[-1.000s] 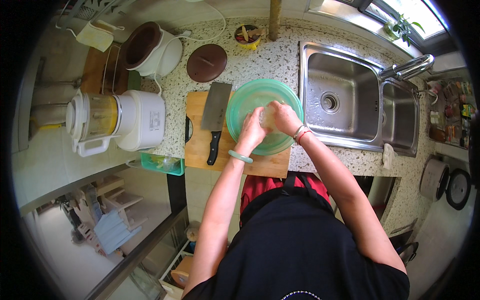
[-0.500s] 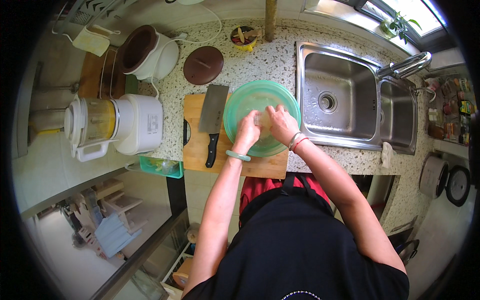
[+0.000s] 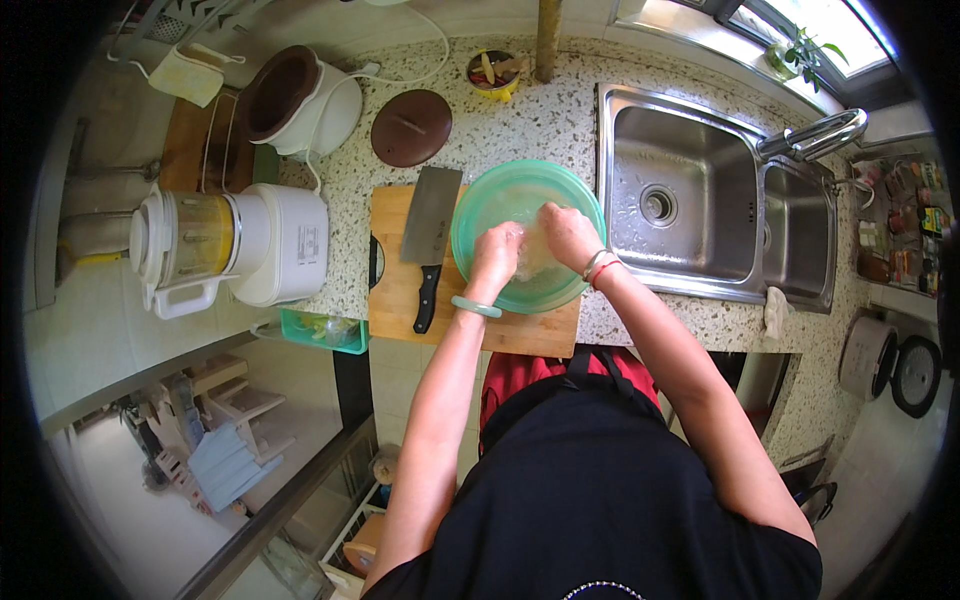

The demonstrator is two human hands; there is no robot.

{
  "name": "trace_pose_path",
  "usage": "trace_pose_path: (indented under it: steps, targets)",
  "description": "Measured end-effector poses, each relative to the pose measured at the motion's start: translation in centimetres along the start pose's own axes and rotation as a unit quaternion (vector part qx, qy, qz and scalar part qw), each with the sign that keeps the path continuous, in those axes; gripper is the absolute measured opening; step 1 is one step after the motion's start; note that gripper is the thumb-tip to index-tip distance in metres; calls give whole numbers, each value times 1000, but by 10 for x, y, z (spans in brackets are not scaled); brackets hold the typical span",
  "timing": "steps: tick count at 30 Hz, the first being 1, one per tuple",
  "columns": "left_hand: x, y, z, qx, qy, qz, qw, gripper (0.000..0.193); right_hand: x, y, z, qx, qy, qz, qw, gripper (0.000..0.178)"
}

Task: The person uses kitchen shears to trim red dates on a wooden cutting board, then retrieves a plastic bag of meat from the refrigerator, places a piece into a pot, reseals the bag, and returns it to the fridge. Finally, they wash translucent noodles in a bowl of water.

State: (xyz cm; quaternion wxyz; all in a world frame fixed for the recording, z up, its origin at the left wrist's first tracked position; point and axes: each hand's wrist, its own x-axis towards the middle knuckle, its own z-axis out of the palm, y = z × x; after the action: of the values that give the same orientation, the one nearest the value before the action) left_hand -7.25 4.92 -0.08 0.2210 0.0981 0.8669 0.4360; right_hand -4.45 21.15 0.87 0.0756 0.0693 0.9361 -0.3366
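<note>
A round green plastic basin [image 3: 515, 182] stands on a wooden cutting board [image 3: 395, 300], directly in front of me. Inside it lies a pale, translucent, stringy-looking mass [image 3: 538, 258] whose kind I cannot make out. Both hands are down in the basin, a small gap between them. My left hand [image 3: 495, 254] has its fingers curled closed on the left side of the pale mass. Across from it, my right hand [image 3: 571, 238] is closed in a pinch at the mass's upper right. A cleaver [image 3: 430, 235] with a black handle lies on the board left of the basin.
A double steel sink [image 3: 690, 200] with a faucet [image 3: 815, 135] is at the right. Behind the board are a brown lid [image 3: 411, 128] and a small yellow pot of scraps [image 3: 493, 88]. A white blender [image 3: 250, 245] and slow cooker [image 3: 315, 100] occupy the left; a green bin [image 3: 322, 330] hangs below.
My hands have moved apart inside the basin; the right went slightly right and up. More of the pale mass shows between them. The whole view has shifted a little.
</note>
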Motion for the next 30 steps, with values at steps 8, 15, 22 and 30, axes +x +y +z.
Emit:
trace_pose_path:
  steps: [8, 15, 22, 30]
  targets:
    - [-12, 1, -16, -232, -41, -30, 971, 34, -13, 5, -28, 86, 23, -127, 988, 33]
    - [-11, 8, -6, -73, 39, -33, 996, 35, -33, -33, -26, -77, 15, -72, 994, 61]
    - [-4, 8, 5, 83, 64, 6, 994, 23, -16, -29, 1, -96, -20, -8, 995, 40]
    - [9, -33, 11, -243, -16, -88, 966, 39, 3, -3, 16, 64, 12, 6, 998, 20]
